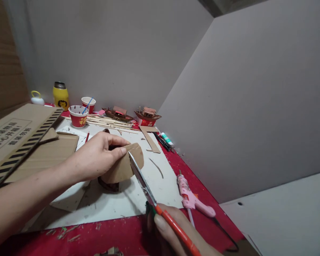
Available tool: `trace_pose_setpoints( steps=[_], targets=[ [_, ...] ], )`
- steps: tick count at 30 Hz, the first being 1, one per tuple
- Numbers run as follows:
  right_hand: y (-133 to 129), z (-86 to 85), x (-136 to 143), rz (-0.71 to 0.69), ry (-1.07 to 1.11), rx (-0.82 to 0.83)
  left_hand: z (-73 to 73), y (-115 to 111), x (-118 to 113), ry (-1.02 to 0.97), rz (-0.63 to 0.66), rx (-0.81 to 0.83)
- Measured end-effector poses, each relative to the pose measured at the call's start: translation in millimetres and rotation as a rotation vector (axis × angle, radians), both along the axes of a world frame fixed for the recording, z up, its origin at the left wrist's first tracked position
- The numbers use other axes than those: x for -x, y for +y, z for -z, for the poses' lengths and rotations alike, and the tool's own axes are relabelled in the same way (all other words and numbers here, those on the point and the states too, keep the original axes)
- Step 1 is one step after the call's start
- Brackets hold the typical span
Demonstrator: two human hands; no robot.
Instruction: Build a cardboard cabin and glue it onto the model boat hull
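A curved cardboard piece (122, 169) is gripped along its far edge between the thumb and fingers of the left hand (100, 154), and is held up over the white sheet (146, 199) that covers the middle of the red surface (117, 231). Its long axis is run from near left to far right, its rounded end being turned to the right. The scissors (142, 179) are gripped by their orange handle in the right hand (173, 227); their blades are pointed forward and to the left, the tips being set against the cardboard piece close to the left thumb. Whether cardboard is caught between the blades cannot be told.

At the far left, a red-and-white front cup (78, 121) is seen, its inner wall spotted with dark stains; a thin blue stick (87, 106) is leaned in it. Just behind, a rear cup (91, 106) is placed, its contents hidden. Beside them a yellow bottle (60, 95) is stood upright, its inside also hidden from view.
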State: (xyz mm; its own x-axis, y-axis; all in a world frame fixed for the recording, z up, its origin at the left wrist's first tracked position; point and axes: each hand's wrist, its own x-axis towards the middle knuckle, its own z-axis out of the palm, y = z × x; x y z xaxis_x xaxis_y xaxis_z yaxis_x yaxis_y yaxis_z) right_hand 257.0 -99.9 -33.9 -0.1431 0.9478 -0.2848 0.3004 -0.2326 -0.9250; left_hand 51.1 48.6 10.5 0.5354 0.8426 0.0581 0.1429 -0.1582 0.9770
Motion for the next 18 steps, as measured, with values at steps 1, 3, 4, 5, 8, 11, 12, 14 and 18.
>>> trace_pose_setpoints(
  steps=[1,3,4,5,8,11,12,14,18],
  targets=[
    [2,-1.3,1,-0.001,-0.012,-0.009,-0.8,1,0,0.004,-0.005,0.004],
    [4,-2.4,3,0.000,-0.024,-0.020,-1.8,2,1,0.011,-0.019,0.020],
    [4,-2.4,3,0.003,-0.028,-0.020,-2.0,3,1,0.014,-0.022,0.028],
    [4,-2.1,4,0.005,-0.030,-0.016,-2.0,3,2,0.019,-0.024,0.030],
    [1,1.5,4,0.023,-0.025,-0.012,-0.9,5,2,0.039,-0.020,0.013],
    [-5,10.9,2,0.075,0.009,0.004,0.6,6,3,0.045,0.001,0.020],
    [-8,15.1,0,0.087,0.032,0.024,0.9,6,4,0.038,0.015,0.031],
    [-13,23.0,-3,0.093,0.083,0.077,1.1,7,5,0.017,0.055,0.057],
    [-18,22.4,-11,-0.002,0.120,0.163,-0.7,8,6,0.022,0.141,0.110]
  ],
)
